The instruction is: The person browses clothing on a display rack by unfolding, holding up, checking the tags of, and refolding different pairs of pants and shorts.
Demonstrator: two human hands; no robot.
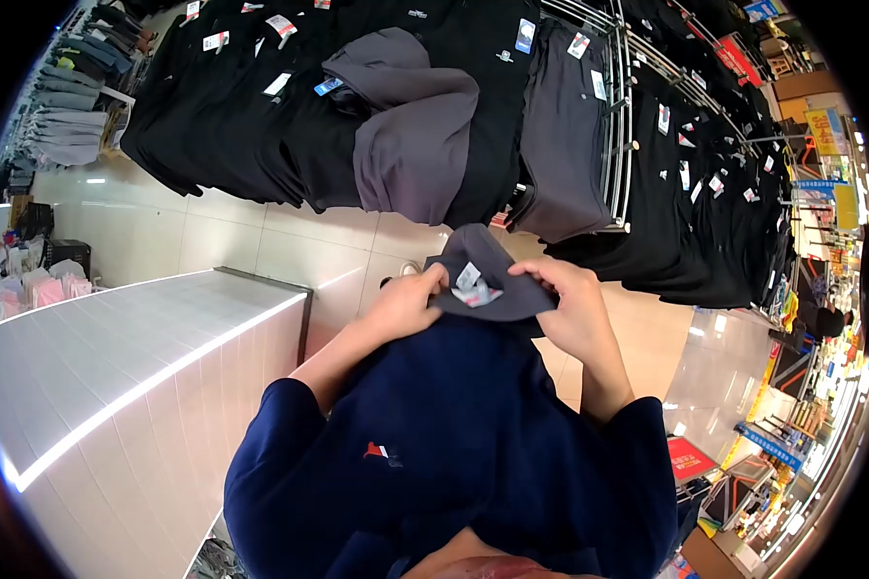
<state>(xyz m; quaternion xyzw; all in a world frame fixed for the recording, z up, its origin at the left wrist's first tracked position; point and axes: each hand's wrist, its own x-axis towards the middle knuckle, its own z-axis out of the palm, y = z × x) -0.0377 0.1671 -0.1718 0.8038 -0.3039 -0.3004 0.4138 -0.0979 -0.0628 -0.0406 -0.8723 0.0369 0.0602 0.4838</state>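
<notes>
Dark grey trousers [473, 253] hang in front of my chest, held by the waist opening. Pinched at the left edge of the waistband is my left hand [407, 301], fingers closed on the cloth. My right hand [568, 288] grips the opposite edge, thumb and fingers closed. Between the hands the opening faces up and shows white labels [473, 286] inside. My body hides the lower part of the garment.
Beyond my hands, a rack holds black garments [232, 116] with tags; a grey garment [415, 145] lies draped over them. Grey trousers [562, 145] hang beside a metal rail [616, 125]. At left stands a white counter [145, 357]. More black clothes [686, 203] hang at right.
</notes>
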